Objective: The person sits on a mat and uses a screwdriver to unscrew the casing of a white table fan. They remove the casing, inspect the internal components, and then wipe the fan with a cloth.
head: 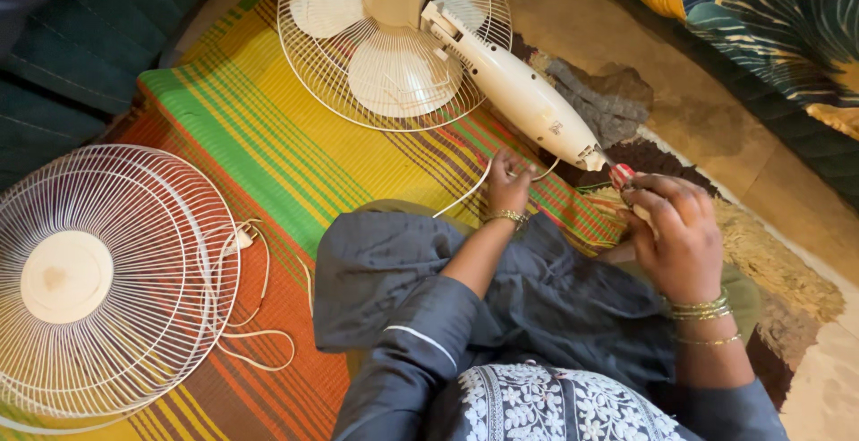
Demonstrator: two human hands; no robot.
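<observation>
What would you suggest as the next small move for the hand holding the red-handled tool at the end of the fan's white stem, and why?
Probably bring the tool's tip squarely onto the stem's end. The right hand grips the red-handled tool right beside the end of the white stem, while the left hand pinches the white cord there. The tip itself is hidden, so I cannot tell whether it is seated.

A white fan stem [523, 97], a tapered plastic column, lies tilted across the striped mat, running from the fan head near the top centre of the frame down towards the right. Its lower end sits just left of a small tool with a red-and-white striped handle [621, 175], pinched in the fingers at centre right. A thin white cord [465, 192] leaves that lower end, curves left and down over the mat, and passes through the fingers at the centre of the frame.
</observation>
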